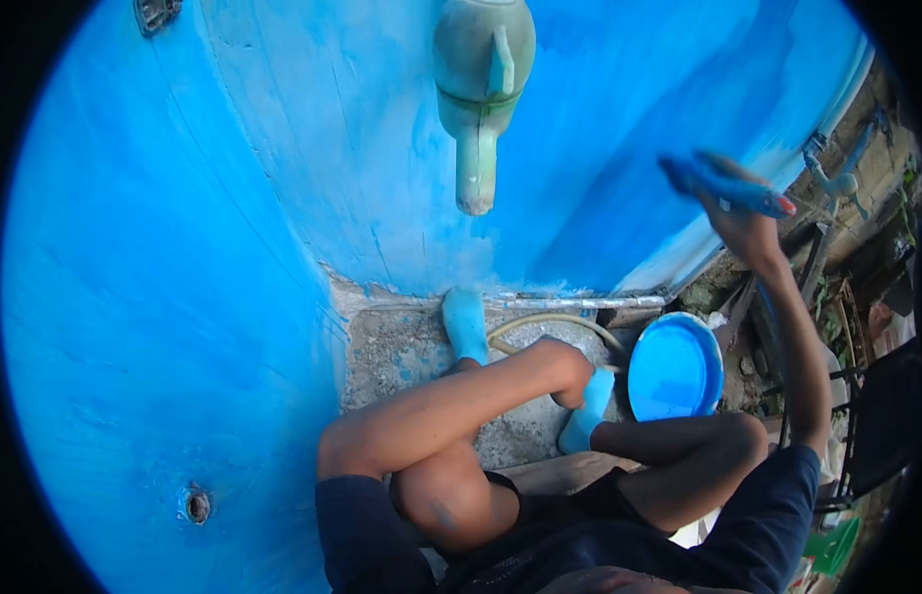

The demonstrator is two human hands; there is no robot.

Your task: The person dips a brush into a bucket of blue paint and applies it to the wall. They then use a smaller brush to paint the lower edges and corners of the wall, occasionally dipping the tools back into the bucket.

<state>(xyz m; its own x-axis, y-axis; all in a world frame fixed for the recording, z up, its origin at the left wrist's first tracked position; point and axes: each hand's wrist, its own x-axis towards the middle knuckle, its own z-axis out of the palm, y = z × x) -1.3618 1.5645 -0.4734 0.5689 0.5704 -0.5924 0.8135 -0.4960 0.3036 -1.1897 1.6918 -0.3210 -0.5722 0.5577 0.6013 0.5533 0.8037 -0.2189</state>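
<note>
1. Right hand (746,226): raised to the upper right, fingers closed around a paint-covered brush (723,185), whose blue-coated body lies across the hand with a reddish tip pointing right. The brush is held against, or just in front of, the blue wall (283,198); contact cannot be confirmed.
2. Left hand (570,381): lowered across the body, forearm resting over the left knee (451,500). The hand hangs curled beside the sandals and appears to hold nothing (its fingers are turned away, so whether it is clenched or relaxed cannot be told).
3. Blue basin (676,368): a round, shallow vessel on the ground just right of the feet and below the raised right arm, its interior coated in blue.
4. Feet: in light blue sandals (466,325), planted on a rough concrete ledge (402,346) at the base of the wall.
5. Hose (550,322): a pale loop lying on the ledge between the sandals and the basin.
6. Green fixture (481,79): mounted on the wall above the feet, its narrow end towards the ledge.
7. Wall surface: darker blue patches surround the brush; lighter blue elsewhere.
</note>
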